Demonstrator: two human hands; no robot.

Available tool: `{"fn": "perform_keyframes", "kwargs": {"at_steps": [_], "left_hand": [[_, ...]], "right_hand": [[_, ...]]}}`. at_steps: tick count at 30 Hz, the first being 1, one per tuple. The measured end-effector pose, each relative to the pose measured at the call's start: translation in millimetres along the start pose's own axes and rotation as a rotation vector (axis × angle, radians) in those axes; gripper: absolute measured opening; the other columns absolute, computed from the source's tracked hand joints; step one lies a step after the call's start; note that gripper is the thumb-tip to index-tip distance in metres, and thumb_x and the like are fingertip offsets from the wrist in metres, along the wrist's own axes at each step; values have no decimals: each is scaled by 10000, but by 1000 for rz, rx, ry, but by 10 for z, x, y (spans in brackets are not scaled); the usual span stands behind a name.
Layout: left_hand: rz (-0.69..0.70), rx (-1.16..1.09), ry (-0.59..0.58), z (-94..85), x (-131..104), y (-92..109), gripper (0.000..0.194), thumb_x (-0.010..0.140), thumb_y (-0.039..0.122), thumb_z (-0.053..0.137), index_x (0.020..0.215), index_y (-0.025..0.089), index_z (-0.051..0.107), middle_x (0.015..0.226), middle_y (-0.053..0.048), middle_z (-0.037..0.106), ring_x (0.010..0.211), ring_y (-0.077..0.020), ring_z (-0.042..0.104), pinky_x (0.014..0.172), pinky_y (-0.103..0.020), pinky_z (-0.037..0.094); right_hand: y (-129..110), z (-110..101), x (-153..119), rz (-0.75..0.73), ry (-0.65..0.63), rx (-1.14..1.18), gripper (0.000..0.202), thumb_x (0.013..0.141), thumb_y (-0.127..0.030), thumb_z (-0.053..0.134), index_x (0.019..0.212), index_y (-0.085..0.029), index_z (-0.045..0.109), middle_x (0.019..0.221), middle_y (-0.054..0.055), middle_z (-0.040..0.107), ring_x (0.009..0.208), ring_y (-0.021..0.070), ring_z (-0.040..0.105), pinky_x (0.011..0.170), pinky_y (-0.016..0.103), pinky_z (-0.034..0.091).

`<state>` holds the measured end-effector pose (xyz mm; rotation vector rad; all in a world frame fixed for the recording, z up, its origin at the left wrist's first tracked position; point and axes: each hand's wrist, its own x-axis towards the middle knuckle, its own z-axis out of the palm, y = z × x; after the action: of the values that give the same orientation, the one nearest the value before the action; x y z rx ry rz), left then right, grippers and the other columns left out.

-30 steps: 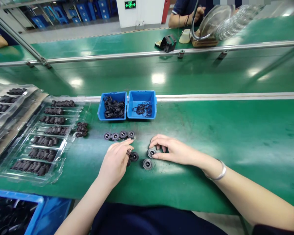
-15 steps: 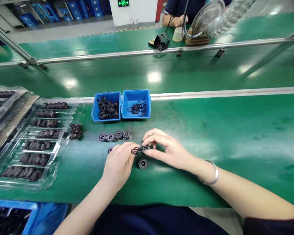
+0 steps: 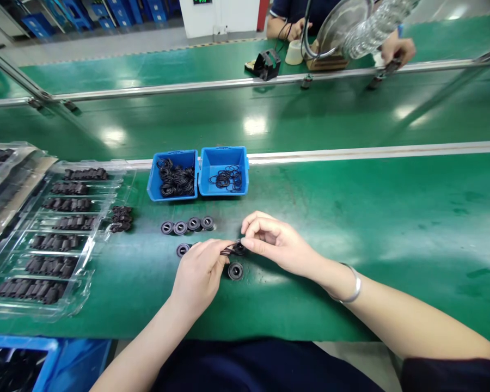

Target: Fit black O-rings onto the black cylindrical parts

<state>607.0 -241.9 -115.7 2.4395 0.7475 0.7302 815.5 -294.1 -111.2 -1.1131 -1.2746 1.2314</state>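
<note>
Thin black rings (image 3: 226, 251) are pinched in the fingers of my left hand (image 3: 200, 269). They reach over a round black part (image 3: 239, 247) on the green table. My right hand (image 3: 275, 242) has its thumb and fingertips pressed together at that part; whatever they pinch is too small to make out. Just below lies another round black part (image 3: 236, 271). One more round part (image 3: 183, 250) sits left of my left hand, and a row of several (image 3: 194, 224) lies farther back.
Two blue bins, a left one (image 3: 150, 185) and a right one (image 3: 245, 188), hold black rings. Clear trays (image 3: 87, 272) of black parts stand at left. Across a metal rail (image 3: 155, 89), a person's hand (image 3: 398, 50) reaches to the rail.
My right fingertips have closed at the round part, which is now more covered. Across the rail, the other person's hand has come into view at the right. The view has shifted slightly.
</note>
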Motion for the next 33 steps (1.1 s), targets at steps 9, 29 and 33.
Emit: {"fn": "perform_keyframes", "kwargs": {"at_steps": [9, 29, 33], "left_hand": [[-51, -33, 10, -25, -12, -34, 223, 965, 137, 478, 1079, 198, 659, 867, -17, 732, 836, -162, 688, 777, -281, 529], [317, 162, -24, -31, -213, -206, 248, 896, 10, 539, 1114, 101, 616, 1215, -166, 681, 1173, -242, 624, 968, -398, 448], [431, 144, -75, 28, -242, -167, 235, 890, 6, 546, 1102, 69, 624, 1250, -189, 666, 1270, -280, 568, 1030, -429, 432]], "right_hand": [[34, -60, 15, 46, 104, -13, 280, 901, -413, 683, 776, -178, 598, 960, 44, 547, 719, 127, 523, 683, 282, 482], [291, -21, 37, 91, 38, -291, 175, 874, -252, 632, 725, -177, 580, 914, 48, 574, 747, 145, 540, 655, 275, 445], [286, -14, 41, 76, 45, -287, 174, 871, -231, 626, 716, -171, 576, 904, 44, 561, 751, 145, 551, 671, 280, 453]]}}
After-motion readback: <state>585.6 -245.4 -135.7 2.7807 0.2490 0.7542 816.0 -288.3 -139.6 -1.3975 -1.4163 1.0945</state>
